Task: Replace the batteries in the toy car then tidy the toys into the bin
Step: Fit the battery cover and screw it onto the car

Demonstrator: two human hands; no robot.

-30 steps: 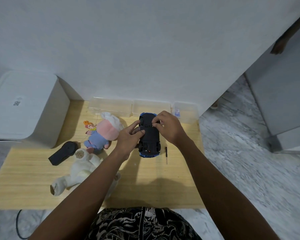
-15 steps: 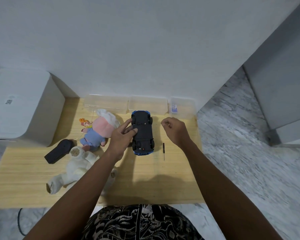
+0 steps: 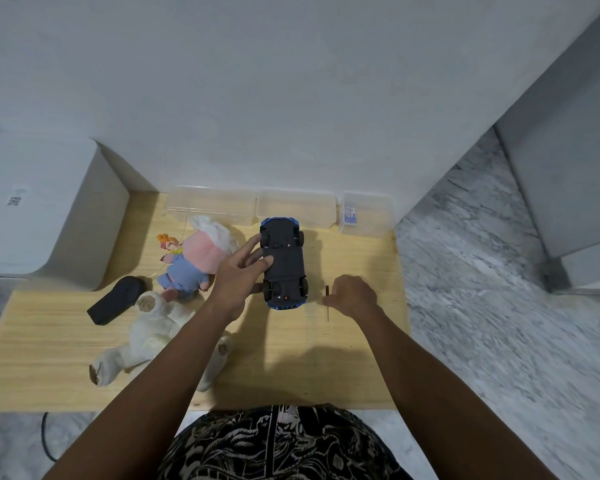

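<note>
A blue toy car [image 3: 284, 268] lies upside down on the wooden table [image 3: 291, 368], its dark underside facing up. My left hand [image 3: 238, 282] grips the car's left side, with fingers spread over the underside. To the right of the car, my right hand [image 3: 355, 296] has its fingers curled onto a thin black screwdriver [image 3: 327, 315], which still lies on the table. A pink and blue plush doll [image 3: 198, 258] and a white plush toy [image 3: 149, 330] lie left of the car.
A black remote control [image 3: 115, 301] lies at the left beside the plush toys. Three clear plastic containers [image 3: 297, 206] line the wall at the back. A large white box [image 3: 32, 209] stands at the table's left end. Marble floor lies to the right.
My right hand has left the car's underside and come down to the right, onto the screwdriver. My left hand has stayed on the car.
</note>
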